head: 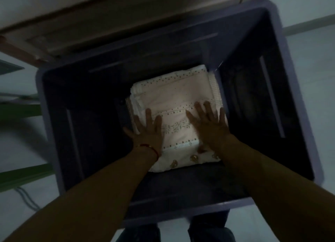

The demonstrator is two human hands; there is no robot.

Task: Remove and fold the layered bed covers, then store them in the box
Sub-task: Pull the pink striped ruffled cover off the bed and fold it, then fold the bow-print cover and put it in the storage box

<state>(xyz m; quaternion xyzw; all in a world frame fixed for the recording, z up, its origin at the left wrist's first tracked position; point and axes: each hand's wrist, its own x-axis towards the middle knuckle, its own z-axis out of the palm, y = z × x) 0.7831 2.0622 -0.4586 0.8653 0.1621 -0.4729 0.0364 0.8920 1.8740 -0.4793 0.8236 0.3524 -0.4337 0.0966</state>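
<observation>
A: Looking down into a deep, dark purple storage box (282, 64), what lies at the bottom?

B: A stack of folded bed covers (174, 96), pale pink and cream, squared into a thick pad. It sits on the box floor, nearer the right wall than the left. Rows of small dark dots run across the top layer, with a faint leafy band between them. Along the near edge a white layer shows three round brownish motifs.

A: Where are the hands?

B: Both rest flat on top of the stack. The left hand (146, 131) lies on its near left part, fingers straight and spread, gripping nothing. The right hand (210, 123) lies on its near right part, also flat with fingers splayed. A red thread bracelet (150, 148) circles the left wrist.

A: What is hard to make out?

B: The view is dim and blurred. The lower layers show only as thin edges, including a checked strip at the right. The forearms cover part of the near edge.
</observation>
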